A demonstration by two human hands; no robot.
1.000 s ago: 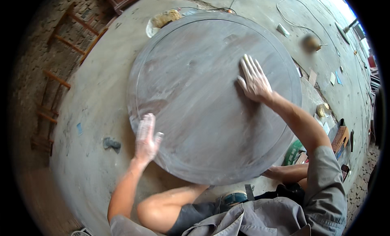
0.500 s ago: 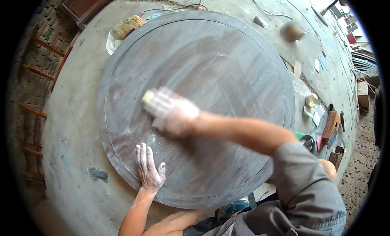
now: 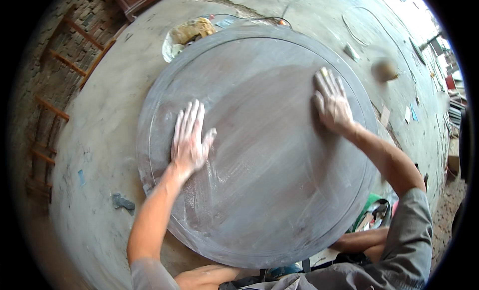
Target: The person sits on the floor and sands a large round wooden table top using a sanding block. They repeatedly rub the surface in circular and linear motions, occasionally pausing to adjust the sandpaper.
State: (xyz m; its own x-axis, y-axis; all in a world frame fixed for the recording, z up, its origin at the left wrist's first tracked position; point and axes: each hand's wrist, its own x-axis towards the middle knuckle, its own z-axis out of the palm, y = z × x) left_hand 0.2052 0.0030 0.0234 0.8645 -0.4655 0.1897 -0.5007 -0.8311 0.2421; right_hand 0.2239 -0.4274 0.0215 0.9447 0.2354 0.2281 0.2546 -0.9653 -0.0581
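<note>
A large round tabletop (image 3: pixel 259 190), grey-brown and streaked with pale dust, fills the middle, with a groove running round its rim. My left hand (image 3: pixel 189 143) lies flat on its left part, thumb spread away from the fingers and dust on the skin. On the upper right part rests my right hand (image 3: pixel 333 106), palm down with its fingers stretched out. A small pale yellow spot shows near its fingertips; I cannot make out what it is. Whatever may lie beneath the right palm is hidden.
Beyond the tabletop's far left edge lies a crumpled white and tan bag (image 3: pixel 187 38). A dark cloth-like scrap (image 3: pixel 122 202) is on the floor to the left. At lower right sits a green-edged bag (image 3: pixel 371 212) with odds and ends. A cable (image 3: pixel 249 16) crosses the far side.
My right hand has swept from left of centre to the tabletop's upper right. My left hand has slid farther up the surface. The view has shifted too.
</note>
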